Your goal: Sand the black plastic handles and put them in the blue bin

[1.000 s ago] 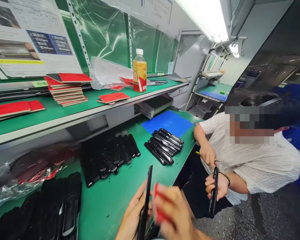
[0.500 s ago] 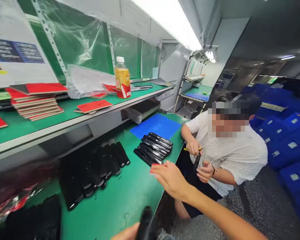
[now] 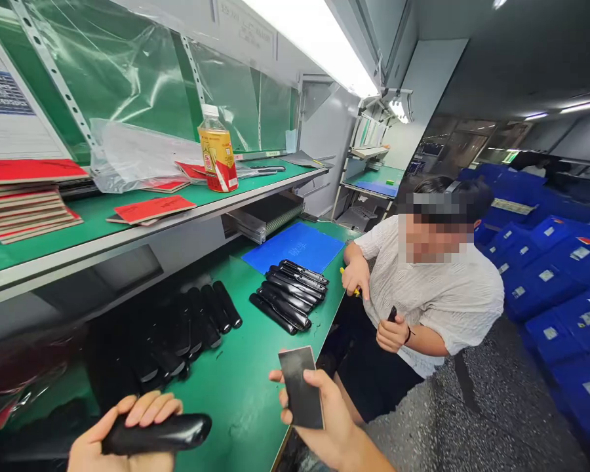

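My left hand [image 3: 142, 410], fingers wrapped over the top, grips a glossy black rounded plastic shell [image 3: 172, 432] at the lower left. In my right hand [image 3: 332, 400] is a thin rectangular sanding pad [image 3: 302, 387], its dark grey face turned up and its edge reddish. The thumb presses on that face while the fingers support it from beneath. The two hands are apart, and the pad does not touch the shell. Beyond them, several similar black shells [image 3: 290, 295] lie side by side on the green table [image 3: 240, 387]. More dark shells [image 3: 191, 328] lie at the left.
Another person [image 3: 432, 282] sits at the right, holding a small black piece and a yellow tool. A shelf [image 3: 255, 190] carries a drink bottle [image 3: 218, 154] and stacked red pads [image 3: 24, 206]. A blue sheet [image 3: 299, 246] lies behind the shells. Blue bins [image 3: 560, 288] stand far right.
My right hand has drawn back towards me and turned, so the pad's grey face shows. My left hand has moved left with the black shell. The view has shifted right.
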Demonstrator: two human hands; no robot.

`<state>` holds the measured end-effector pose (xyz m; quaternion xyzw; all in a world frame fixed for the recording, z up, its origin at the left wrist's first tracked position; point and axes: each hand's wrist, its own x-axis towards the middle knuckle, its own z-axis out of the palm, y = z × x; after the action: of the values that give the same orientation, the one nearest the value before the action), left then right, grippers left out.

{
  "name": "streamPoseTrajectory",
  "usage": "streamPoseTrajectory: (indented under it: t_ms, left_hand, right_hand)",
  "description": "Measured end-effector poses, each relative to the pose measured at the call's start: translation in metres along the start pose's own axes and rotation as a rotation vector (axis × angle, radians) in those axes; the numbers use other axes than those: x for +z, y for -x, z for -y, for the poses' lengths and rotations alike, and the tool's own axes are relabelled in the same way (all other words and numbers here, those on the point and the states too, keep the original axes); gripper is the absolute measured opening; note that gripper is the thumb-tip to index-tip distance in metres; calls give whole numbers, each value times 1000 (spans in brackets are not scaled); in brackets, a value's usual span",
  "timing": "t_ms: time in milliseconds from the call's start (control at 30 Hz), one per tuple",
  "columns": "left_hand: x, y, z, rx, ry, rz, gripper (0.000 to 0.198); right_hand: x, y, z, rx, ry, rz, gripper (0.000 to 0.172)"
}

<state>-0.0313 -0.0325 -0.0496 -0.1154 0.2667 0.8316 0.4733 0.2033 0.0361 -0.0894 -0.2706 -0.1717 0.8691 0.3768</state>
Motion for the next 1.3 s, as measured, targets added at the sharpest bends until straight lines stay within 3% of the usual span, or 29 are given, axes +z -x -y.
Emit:
streamPoseTrajectory:
  t_ms: [100,167,400,567,700,767,900,1000,1167,1300]
  left_hand:
    - [16,2,7,47,57,129,23]
    - [28,7,17,17,127,116,23]
    - [53,22,38,-49,282,4,21]
    - [57,26,44,-81,310,-24,25]
    - [60,29,47,-177,335,-19,25]
    - [60,30,45,-226,353,-14,25]
    - [57,31,37,-254,391,6,26]
    - [55,33,36,-276,405,19,26]
    - [56,35,42,-277,385,21,25]
    - [59,35,44,-279,352,33,26]
  right_hand:
    - [9,3,-17,123,-143,26,63]
    - [15,7,-25,132,-167,27,66]
    - [28,23,-41,26,-5,61,50]
    - [47,32,-43,-177,156,107,50]
    - [52,16,-37,-305,315,113,66]
    - [44,-4,-30,-285,364,66,66]
    - [26,-31,-19,-208,362,-13,46]
    - [32,-19,-18,-168,337,34,48]
    - [60,22,-12,-109,257,171,50]
    - [66,23,-9,-94,238,244,53]
